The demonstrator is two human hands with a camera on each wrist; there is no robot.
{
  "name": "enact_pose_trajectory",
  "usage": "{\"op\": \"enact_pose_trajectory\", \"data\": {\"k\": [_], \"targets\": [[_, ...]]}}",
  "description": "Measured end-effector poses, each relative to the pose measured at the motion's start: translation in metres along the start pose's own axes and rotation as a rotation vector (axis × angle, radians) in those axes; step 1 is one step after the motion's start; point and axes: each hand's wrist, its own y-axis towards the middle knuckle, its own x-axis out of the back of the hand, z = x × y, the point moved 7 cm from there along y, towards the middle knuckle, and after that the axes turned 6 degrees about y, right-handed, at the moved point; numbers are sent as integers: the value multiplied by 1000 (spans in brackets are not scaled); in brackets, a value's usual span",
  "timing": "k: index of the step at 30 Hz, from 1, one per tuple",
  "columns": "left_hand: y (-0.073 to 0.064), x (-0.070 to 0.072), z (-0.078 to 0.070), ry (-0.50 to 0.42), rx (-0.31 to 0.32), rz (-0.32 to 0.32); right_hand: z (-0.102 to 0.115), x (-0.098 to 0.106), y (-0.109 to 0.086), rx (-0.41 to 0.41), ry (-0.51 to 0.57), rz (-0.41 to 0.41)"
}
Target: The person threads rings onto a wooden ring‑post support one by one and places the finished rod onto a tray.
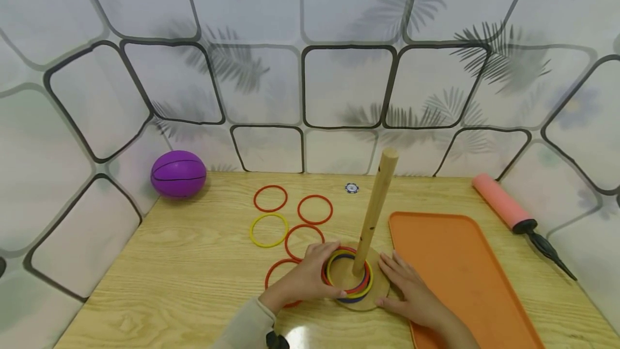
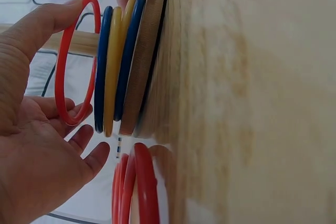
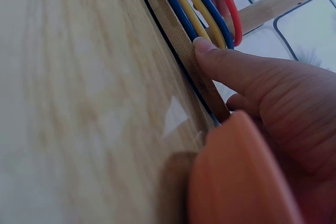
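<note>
A round wooden base point(image 1: 380, 291) carries an upright wooden peg point(image 1: 378, 203). Around the peg, my left hand point(image 1: 312, 273) holds a red ring point(image 2: 61, 72) between thumb and fingers, slightly tilted. In the left wrist view this ring is apart from the stack beneath it, where a blue ring point(image 2: 100, 77), yellow rings point(image 2: 111, 77) and a lower blue ring point(image 2: 126, 72) lie close to the base. My right hand point(image 1: 411, 295) grips the base's right edge. Its thumb presses the rim in the right wrist view, while its other fingers are mostly hidden there.
Left of the base lie several red rings point(image 1: 315, 223) and a yellow ring point(image 1: 252, 233). An orange tray point(image 1: 450, 252) sits close on the right, partly under my right forearm. Farther out are a purple ball point(image 1: 178, 174), a poker chip point(image 1: 351, 188) and a pink hand pump point(image 1: 501, 203).
</note>
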Motion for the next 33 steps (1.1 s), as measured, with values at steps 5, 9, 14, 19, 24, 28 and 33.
{"op": "enact_pose_trajectory", "data": {"k": [5, 9, 14, 19, 24, 28, 33], "targets": [[0, -2, 2, -16, 4, 11, -1, 0, -1, -9, 11, 5], [0, -4, 5, -24, 7, 15, -1, 0, -2, -3, 8, -2], [-1, -4, 5, -36, -14, 26, 0, 2, -2, 23, -12, -20], [-7, 2, 9, -64, -8, 49, -1, 1, -1, 5, 16, 0], [-13, 19, 17, -65, -16, 37, -4, -1, -1, -45, 59, 42], [-19, 36, 30, -80, 18, 12, -5, -1, 0, -64, 68, 57], [-31, 57, 50, -127, 104, -31, -5, -2, 0, -80, 72, 70]]}}
